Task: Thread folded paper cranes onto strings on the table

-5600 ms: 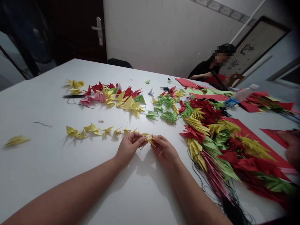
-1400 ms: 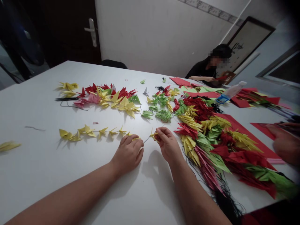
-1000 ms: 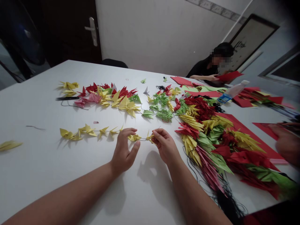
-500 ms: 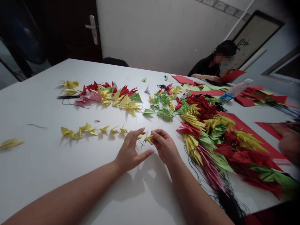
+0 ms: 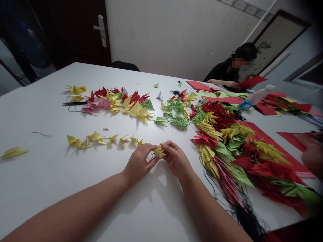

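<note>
Between my fingertips is a small yellow paper crane (image 5: 159,152). My right hand (image 5: 176,158) pinches it from the right, thumb and fingers together. From the left, my left hand (image 5: 141,161) closes its thumb and fingers on the same crane, and a bit of dark cord shows in its grip. Running left from there, a string of yellow paper cranes (image 5: 113,139) threaded on dark cord lies on the white table (image 5: 75,188). The cord's exact path through the held crane is hidden by my fingers.
Strings of red, pink, yellow and green cranes (image 5: 137,109) lie farther back beside black scissors (image 5: 74,103). A big colourful crane pile (image 5: 227,134) with black cords is at right, near a plastic bottle (image 5: 256,97). A person (image 5: 227,72) holds red paper; another person's hand (image 5: 311,151) is at the right edge.
My left thumb and fingers, spread apart before, have closed onto the yellow crane. My right hand still pinches it, and the crane has turned slightly. The view has shifted a little.
</note>
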Available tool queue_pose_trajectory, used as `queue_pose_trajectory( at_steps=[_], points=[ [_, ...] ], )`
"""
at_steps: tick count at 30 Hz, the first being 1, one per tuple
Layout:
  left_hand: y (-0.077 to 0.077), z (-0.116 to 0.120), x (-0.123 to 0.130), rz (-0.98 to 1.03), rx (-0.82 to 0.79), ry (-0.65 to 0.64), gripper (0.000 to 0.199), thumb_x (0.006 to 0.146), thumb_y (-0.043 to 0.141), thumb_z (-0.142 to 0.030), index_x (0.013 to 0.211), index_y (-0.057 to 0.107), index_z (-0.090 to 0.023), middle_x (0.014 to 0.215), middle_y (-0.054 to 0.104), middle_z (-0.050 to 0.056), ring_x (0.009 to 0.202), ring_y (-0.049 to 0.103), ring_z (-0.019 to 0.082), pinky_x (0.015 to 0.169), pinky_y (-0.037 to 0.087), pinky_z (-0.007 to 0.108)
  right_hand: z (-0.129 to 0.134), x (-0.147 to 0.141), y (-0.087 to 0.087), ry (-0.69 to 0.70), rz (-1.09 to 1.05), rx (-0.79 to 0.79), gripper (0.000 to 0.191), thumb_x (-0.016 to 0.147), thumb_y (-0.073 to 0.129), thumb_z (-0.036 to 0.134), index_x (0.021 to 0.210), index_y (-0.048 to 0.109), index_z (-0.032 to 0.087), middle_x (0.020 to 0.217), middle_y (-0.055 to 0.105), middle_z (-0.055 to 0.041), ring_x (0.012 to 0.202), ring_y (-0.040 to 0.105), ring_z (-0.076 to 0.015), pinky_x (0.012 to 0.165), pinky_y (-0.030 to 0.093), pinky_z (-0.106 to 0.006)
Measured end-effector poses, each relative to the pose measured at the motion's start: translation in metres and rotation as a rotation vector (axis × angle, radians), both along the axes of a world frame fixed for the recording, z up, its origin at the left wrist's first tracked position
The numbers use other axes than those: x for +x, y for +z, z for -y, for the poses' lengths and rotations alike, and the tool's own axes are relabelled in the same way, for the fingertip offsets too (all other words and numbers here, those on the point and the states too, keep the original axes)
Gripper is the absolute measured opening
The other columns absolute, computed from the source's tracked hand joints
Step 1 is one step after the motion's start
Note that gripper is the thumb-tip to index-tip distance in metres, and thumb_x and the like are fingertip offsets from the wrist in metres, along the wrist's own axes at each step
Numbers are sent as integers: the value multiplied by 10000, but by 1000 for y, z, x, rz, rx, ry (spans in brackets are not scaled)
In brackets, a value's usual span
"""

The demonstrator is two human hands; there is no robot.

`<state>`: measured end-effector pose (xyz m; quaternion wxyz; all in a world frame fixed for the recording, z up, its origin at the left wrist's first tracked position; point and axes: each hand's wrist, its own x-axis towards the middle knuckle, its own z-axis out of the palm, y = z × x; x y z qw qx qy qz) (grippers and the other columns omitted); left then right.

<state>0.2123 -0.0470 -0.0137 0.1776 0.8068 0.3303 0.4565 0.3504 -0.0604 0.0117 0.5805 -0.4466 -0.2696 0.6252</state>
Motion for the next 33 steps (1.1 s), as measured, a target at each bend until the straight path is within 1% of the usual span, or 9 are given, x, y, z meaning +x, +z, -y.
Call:
queue_pose_trajectory(
  at_steps=[7, 14, 18, 22, 28, 30, 31, 33],
  points=[
    [0, 0, 0, 8, 23, 25, 181, 801, 537, -279, 960, 561, -196, 901, 657, 52, 875, 600, 184, 793, 480, 340, -1, 1, 0, -54, -18, -2, 232, 525, 768, 270, 560, 567, 160, 548, 587, 40, 470, 479, -46, 477, 392, -167],
    [-1, 1, -1, 22, 61, 30, 206, 790, 557, -266, 980, 564, -187, 901, 662, 56, 866, 599, 174, 786, 487, 326, -5, 11, 4, -176, -30, 59, 228, 497, 779, 244, 561, 572, 172, 533, 599, 34, 468, 480, -48, 454, 389, -156],
    [1, 2, -2, 21, 52, 24, 203, 787, 562, -261, 975, 569, -185, 884, 665, 52, 850, 605, 171, 778, 490, 315, -7, 18, 7, -242, -67, 69, 242, 470, 792, 226, 559, 572, 176, 522, 592, 41, 474, 488, -43, 448, 401, -140],
    [1, 1, -2, 19, 47, 23, 197, 788, 560, -259, 973, 567, -192, 886, 665, 46, 846, 608, 169, 801, 487, 327, -10, 27, 9, -296, -105, 79, 233, 471, 788, 193, 572, 579, 172, 512, 583, 44, 476, 498, -39, 447, 414, -128],
    [0, 1, -3, 12, 44, 17, 201, 780, 571, -241, 969, 570, -172, 880, 666, 51, 837, 607, 161, 824, 480, 323, -15, 47, 9, -357, -179, 39, 227, 490, 768, 171, 582, 560, 170, 500, 558, 59, 457, 481, -28, 437, 414, -121],
    [0, 0, -3, 15, 47, 14, 205, 778, 573, -243, 970, 572, -168, 879, 667, 51, 835, 608, 160, 825, 480, 321, -18, 57, 8, -403, -135, 60, 239, 494, 764, 203, 609, 557, 171, 493, 545, 67, 452, 470, -26, 434, 400, -123],
    [0, 0, -3, 14, 46, 12, 207, 780, 571, -243, 972, 573, -168, 880, 667, 51, 834, 609, 160, 821, 481, 320, -19, 63, 7, -447, -90, 85, 242, 496, 758, 221, 629, 561, 172, 489, 537, 70, 451, 464, -28, 434, 392, -128],
    [0, 0, -3, 8, 41, 14, 207, 785, 562, -242, 980, 573, -173, 884, 667, 50, 837, 609, 162, 815, 482, 321, -22, 72, 3, -550, 66, 142, 240, 515, 730, 264, 674, 574, 172, 484, 521, 73, 445, 447, -39, 430, 368, -149]
  ],
)
